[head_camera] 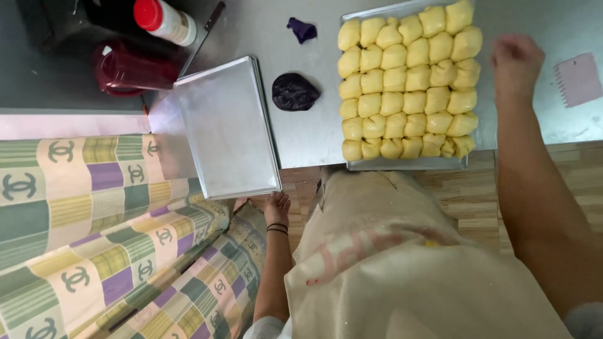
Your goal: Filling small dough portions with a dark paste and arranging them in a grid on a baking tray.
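The left hand (277,207) lay open under the empty tray's (226,125) lower edge at frame centre; the right hand (516,59), blurred, grip untellable, hovered beside the dough-filled tray (408,164), upper right.

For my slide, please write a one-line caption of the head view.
Left hand under an empty metal tray; right hand beside a tray of yellow dough pieces.

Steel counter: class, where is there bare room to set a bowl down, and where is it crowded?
Bare steel lies between the empty tray and the tray of yellow dough pieces, below the dark purple lump. More lies between the right hand and the pink scraper. The far left corner is crowded with a red-capped bottle and red container.
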